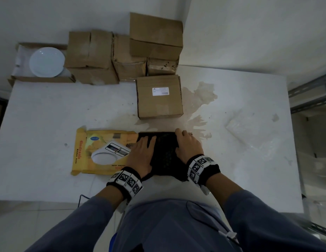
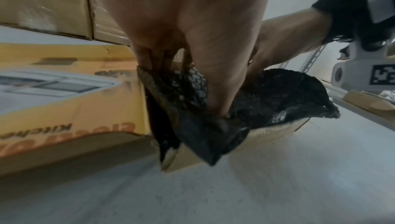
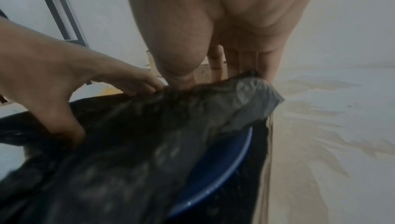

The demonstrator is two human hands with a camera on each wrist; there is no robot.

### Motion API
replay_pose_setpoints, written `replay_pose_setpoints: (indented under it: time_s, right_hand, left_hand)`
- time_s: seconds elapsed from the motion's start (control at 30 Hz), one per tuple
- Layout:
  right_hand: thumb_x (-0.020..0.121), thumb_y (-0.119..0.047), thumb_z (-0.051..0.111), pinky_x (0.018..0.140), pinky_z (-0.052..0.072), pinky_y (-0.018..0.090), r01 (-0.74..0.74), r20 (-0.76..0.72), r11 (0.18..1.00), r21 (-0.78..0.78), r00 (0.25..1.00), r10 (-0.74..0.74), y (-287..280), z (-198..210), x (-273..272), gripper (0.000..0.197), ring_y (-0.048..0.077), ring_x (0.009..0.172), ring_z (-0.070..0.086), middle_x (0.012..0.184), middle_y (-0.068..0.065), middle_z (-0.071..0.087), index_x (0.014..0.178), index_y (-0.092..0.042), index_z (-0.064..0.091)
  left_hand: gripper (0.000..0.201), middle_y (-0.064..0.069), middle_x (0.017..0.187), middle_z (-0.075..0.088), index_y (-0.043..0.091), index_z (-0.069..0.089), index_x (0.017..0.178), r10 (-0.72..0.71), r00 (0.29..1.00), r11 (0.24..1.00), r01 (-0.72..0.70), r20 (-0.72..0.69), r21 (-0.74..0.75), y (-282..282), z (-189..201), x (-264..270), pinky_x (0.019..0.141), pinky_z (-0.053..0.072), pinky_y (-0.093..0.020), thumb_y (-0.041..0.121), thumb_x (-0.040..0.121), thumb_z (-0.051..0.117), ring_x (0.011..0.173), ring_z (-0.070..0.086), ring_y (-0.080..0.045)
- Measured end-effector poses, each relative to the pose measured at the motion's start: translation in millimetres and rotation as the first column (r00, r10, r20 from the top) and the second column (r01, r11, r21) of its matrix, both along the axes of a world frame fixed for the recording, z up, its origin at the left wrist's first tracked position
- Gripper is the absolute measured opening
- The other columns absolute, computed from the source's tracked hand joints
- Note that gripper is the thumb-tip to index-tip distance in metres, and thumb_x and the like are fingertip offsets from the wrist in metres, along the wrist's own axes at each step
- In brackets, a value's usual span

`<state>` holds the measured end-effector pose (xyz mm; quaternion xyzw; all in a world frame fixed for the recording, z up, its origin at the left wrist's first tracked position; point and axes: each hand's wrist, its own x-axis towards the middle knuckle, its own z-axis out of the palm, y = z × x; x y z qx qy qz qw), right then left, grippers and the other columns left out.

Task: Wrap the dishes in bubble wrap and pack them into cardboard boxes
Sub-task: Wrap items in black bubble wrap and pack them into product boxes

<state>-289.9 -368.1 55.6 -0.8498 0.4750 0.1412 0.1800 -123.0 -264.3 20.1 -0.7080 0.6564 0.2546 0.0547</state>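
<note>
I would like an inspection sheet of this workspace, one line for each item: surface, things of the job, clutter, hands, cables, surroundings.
Surface: white table, with a brown stain.
Job's things: black bubble wrap over a blue dish, inside a box; white plate in an open box at the far left; closed cardboard boxes stacked at the back, one box with a label nearer.
Clutter: yellow kitchen-scale box.
Hands: left hand and right hand both press on the wrap.
Cables: thin black wire at the near table edge.
Surroundings: white walls; metal rack on the right.
</note>
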Motion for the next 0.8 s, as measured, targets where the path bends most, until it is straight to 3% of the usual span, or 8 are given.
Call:
replay_pose_setpoints:
  time_s: [0.17, 0.3, 0.47, 0.57, 0.7, 0.8]
  right_hand:
    - [0.082, -0.01, 0.065, 0.073, 0.049, 0.038, 0.032, 0.057, 0.992, 0.124, 0.998, -0.039, -2.3, -3.7, -9.3, 0.061, 0.033, 0.1, 0.06, 0.115, 0.014, 0.055, 0.133, -0.008, 0.033]
    - [0.08, 0.002, 0.06, 0.066, 0.043, 0.034, 0.106, 0.117, 0.974, 0.2, 0.984, -0.131, -7.7, -6.7, -7.4, 0.053, 0.034, 0.093, 0.059, 0.11, 0.014, 0.055, 0.126, -0.009, 0.035]
    - [0.075, 0.006, 0.061, 0.07, 0.049, 0.041, 0.135, 0.179, 0.978, 0.158, 0.97, -0.162, -3.8, -10.7, -8.6, 0.05, 0.034, 0.089, 0.057, 0.104, 0.012, 0.054, 0.117, -0.011, 0.04]
    - [0.076, 0.007, 0.061, 0.07, 0.052, 0.042, 0.14, 0.184, 0.98, 0.14, 0.969, -0.165, 2.6, -12.6, -10.2, 0.051, 0.034, 0.089, 0.059, 0.106, 0.012, 0.054, 0.119, -0.011, 0.041]
    - [0.08, 0.0, 0.062, 0.068, 0.049, 0.039, 0.08, 0.165, 0.989, 0.123, 0.981, -0.099, 1.1, -10.9, -12.1, 0.05, 0.034, 0.091, 0.059, 0.11, 0.012, 0.054, 0.124, -0.01, 0.042]
    - [0.079, -0.009, 0.067, 0.071, 0.047, 0.037, -0.021, 0.107, 0.996, 0.089, 0.994, 0.012, -5.3, 0.1, -17.9, 0.052, 0.031, 0.097, 0.056, 0.112, 0.012, 0.052, 0.125, -0.01, 0.043]
  left_hand:
    - [0.113, -0.018, 0.148, 0.031, 0.01, 0.013, 0.154, 0.031, 1.0, 0.999, -0.031, 0.004, -0.009, -5.1, -5.3, -2.3, 0.111, 0.033, -0.044, 0.027, 0.064, 0.08, 0.137, 0.03, -0.034]
    - [0.109, -0.017, 0.149, 0.028, 0.013, 0.017, 0.153, 0.077, 0.996, 0.997, -0.077, -0.047, 0.005, -8.1, -7.5, -2.2, 0.111, 0.032, -0.043, 0.023, 0.065, 0.08, 0.138, 0.027, -0.033]
    - [0.11, -0.013, 0.132, 0.038, 0.019, 0.02, 0.15, 0.101, 0.993, 0.995, -0.102, -0.059, -0.003, -12.5, -4.6, -0.8, 0.09, 0.045, -0.042, 0.026, 0.06, 0.084, 0.118, 0.04, -0.032]
    - [0.107, -0.013, 0.13, 0.036, 0.021, 0.019, 0.149, 0.117, 0.99, 0.993, -0.117, -0.073, 0.004, -14.6, -0.5, -0.5, 0.083, 0.049, -0.044, 0.029, 0.063, 0.082, 0.116, 0.041, -0.034]
    - [0.106, -0.012, 0.136, 0.032, 0.021, 0.017, 0.152, 0.116, 0.98, 0.993, -0.117, -0.165, -0.002, -9.4, 4.4, -0.6, 0.091, 0.048, -0.047, 0.025, 0.067, 0.08, 0.121, 0.038, -0.034]
    - [0.107, -0.008, 0.145, 0.024, 0.024, 0.017, 0.153, 0.079, 0.955, 0.994, -0.096, -0.286, -0.045, 0.8, 8.1, 6.2, 0.094, 0.047, -0.043, 0.016, 0.066, 0.08, 0.123, 0.04, -0.033]
